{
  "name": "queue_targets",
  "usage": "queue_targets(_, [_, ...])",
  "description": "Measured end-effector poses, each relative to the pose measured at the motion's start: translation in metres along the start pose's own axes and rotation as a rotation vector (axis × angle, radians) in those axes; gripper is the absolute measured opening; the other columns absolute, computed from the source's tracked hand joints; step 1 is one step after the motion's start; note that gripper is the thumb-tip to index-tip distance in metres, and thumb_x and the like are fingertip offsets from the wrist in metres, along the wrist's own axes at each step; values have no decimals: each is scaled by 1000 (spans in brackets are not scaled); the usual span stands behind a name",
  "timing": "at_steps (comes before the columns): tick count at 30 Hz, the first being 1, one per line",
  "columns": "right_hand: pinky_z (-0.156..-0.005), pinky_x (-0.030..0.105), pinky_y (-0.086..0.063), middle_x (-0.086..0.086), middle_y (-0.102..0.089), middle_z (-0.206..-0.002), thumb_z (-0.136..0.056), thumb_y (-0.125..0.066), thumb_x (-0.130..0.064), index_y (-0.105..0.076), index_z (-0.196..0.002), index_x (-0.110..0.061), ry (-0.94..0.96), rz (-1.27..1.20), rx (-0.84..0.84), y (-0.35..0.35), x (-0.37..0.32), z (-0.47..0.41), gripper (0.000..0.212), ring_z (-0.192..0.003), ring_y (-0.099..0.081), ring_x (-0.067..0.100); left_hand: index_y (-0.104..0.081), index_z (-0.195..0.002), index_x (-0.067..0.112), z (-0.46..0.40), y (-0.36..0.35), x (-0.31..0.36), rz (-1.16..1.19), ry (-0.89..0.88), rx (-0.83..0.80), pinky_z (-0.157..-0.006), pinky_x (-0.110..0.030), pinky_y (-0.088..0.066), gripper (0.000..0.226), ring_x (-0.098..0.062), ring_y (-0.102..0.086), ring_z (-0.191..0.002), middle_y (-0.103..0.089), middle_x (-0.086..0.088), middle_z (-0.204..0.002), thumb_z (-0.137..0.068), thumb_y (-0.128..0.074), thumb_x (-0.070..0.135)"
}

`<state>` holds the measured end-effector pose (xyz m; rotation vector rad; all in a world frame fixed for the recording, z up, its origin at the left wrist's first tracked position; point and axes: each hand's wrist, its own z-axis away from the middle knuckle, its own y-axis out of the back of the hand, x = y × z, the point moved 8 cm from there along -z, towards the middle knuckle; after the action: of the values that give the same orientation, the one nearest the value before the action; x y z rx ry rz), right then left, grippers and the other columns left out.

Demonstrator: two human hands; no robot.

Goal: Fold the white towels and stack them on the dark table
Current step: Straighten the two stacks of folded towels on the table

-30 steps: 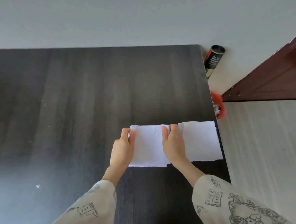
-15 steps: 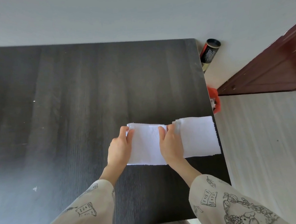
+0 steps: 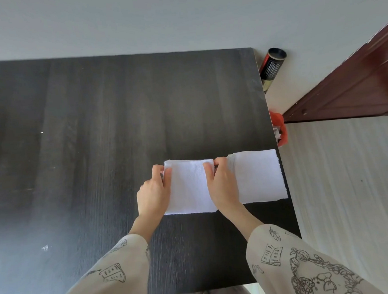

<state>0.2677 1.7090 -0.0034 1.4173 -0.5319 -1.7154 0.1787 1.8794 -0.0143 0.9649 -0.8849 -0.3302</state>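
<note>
A: White terry, folded towel (image 3: 189, 188), lies flat on the dark counter (image 3: 96, 142) near its right edge, between the two hands. Far corners are held: left hand (image 3: 153, 192) pinches the far-left corner, right hand (image 3: 222, 186) pinches the far-right one, thumbs on top, fingers (image 3: 156, 170) curled under the cloth.

B: Axis?

A: As folded, slightly longer front-to-back than across; the far edge runs left-right, parallel to the counter's far edge. Near edge lies towards the body, touching the counter.

B: Where does the stack sit relative to the grip?

A: Stack of folded towels (image 3: 258, 175) lies directly to the right, just beside the right hand, its left edge partly hidden by that hand. Its right edge sits at the counter's edge. Layers show faintly at its far-left corner; count cannot be told.

B: Nearer hand?

A: Right hand is nearer the stack. Judgement: either one more fold, far edge brought towards the near edge, or a sideways carry rightward onto the stack. Both hands are equally placed for the fold.

B: Risk?

A: Stack close to the drop-off; a rightward push could nudge it over.
</note>
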Motion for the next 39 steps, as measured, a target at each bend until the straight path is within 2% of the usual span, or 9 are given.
queue_targets(7, [-68, 23, -49, 6, -59, -102, -94, -50, -28, -53, -110, -10, 137, 84, 180, 15, -12, 12, 25, -84, -56, 16, -44, -108, 14, 10, 15, -2, 17, 19, 112, -61, -35, -42, 28, -28, -57, -72, -59, -3, -80, -95, -34, 36])
queue_targets(11, [-93, 36, -49, 10, -59, -122, -98, -36, -28, -54, -118, -13, 450, 268, 292, 3, -37, 36, 31, -112, -57, 26, -49, -118, 9, 28, 18, 31, -130, -346, 282, -84, -38, -38, 34, -32, -50, -105, -56, -12, -115, -91, -33, 23])
queue_targets(15, [-110, 44, -29, 17, -48, -139, -93, -44, -28, -53, -130, -6, 525, 445, 143, -35, -32, 28, 43, -132, -42, 33, -47, -128, 7, 23, -17, 52, -434, -581, 149, -110, -49, -26, 41, -35, -32, -134, -42, -15, -142, -92, -33, 22])
queue_targets(19, [-111, 42, -26, 16, -44, -142, -101, -18, -38, -45, -136, -7, 435, 512, 29, -52, -14, 12, 53, -133, -40, 31, -38, -135, 2, 5, -32, 38, -516, -537, 44, -109, -53, -26, 49, -34, -28, -137, -36, -16, -146, -97, -20, 26])
queue_targets(24, [-112, 41, -25, 12, -37, -148, -99, -29, -40, -34, -142, -11, 441, 546, -8, -63, -3, 6, 52, -138, -33, 28, -29, -138, -3, -3, -44, 30, -410, -506, -8, -111, -50, -25, 52, -34, -18, -139, -31, -20, -147, -100, -10, 26])
queue_targets(29, [-113, 42, -25, 12, -34, -150, -100, -20, -38, -26, -143, -12, 429, 531, -24, -67, 2, 1, 51, -140, -29, 27, -10, -142, -10, -10, -77, 12, -466, -504, -164, -116, -51, -8, 52, -40, 2, -142, -12, -25, -151, -100, -5, 21])
queue_targets(33, [-113, 43, -24, 12, -32, -150, -101, -17, -36, -24, -144, -11, 403, 524, -71, -69, 4, 1, 50, -140, -27, 27, -5, -142, -9, -12, -80, 11, -469, -490, -177, -116, -51, -8, 53, -39, 3, -142, -7, -24, -152, -100, 0, 23])
queue_targets(37, [-113, 42, -22, 13, -30, -151, -99, -24, -34, -26, -144, -11, 398, 481, -125, -64, -1, 1, 50, -141, -23, 27, -5, -143, 0, -7, -57, 23, -208, -481, -132, -117, -45, -10, 52, -30, 6, -143, -5, -13, -154, -98, -16, 23])
queue_targets(39, [-116, 37, -8, 7, -11, -156, -98, -23, -34, -13, -148, -17, 395, 362, -145, -55, -6, 4, 53, -144, -5, 20, 3, -144, 10, -2, -37, 29, 58, -419, -125, -118, -30, -1, 55, -15, 14, -143, 8, 2, -154, -98, -20, 29])
